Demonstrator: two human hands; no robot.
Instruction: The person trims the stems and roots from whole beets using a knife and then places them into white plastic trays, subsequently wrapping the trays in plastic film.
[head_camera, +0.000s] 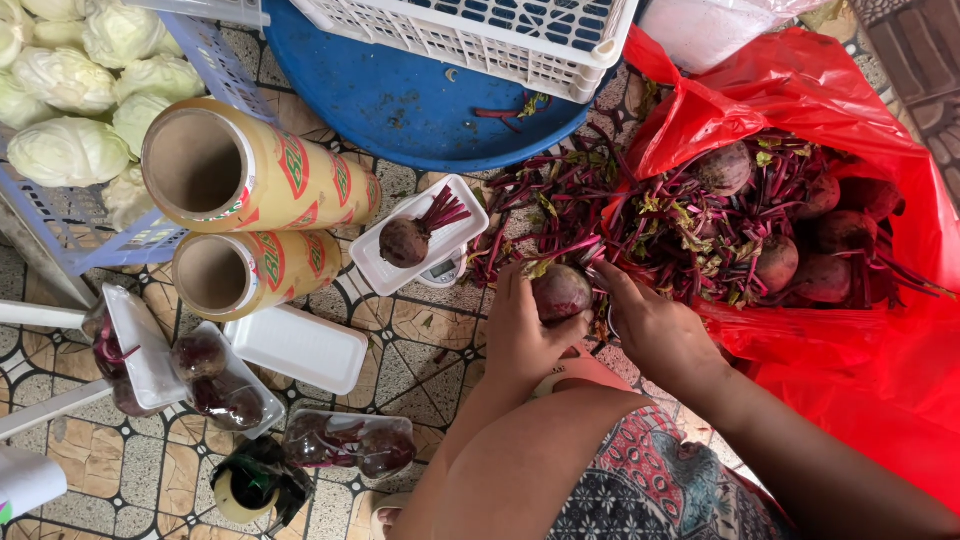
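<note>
Right at the centre of the frame, the left hand (520, 335) cups a beetroot (561, 291) from the lower left, its fingers curled closed around the lower side of the root. The right hand (655, 330) comes in from the right, its fingers bent toward the beetroot's right edge, where the stalks join; whether they pinch a stalk, or hold some small tool, I cannot tell, since that spot is hidden behind the fingers. So the beetroot lies between both hands, the left one bearing it and the right one just beside its crown. Its long axis seems to run from the lower left toward the upper right, with the stalk end pointing at the heap of cut stalks and leaves (570, 215) lying on the tiled floor (420, 345).

This beetroot is round, dull purple-brown and earthy, with a matt skin.

To the right, a red plastic bag (850, 370) lies open with more untrimmed beetroots (780, 262) in it. Left of centre, a white foam tray (385, 268) holding one trimmed beetroot sits on a small scale (443, 270). Further left are two rolls of cling film (250, 215), an empty tray (295, 347), wrapped packs (350, 445) and cabbages (80, 90) in a crate at the upper left
</note>
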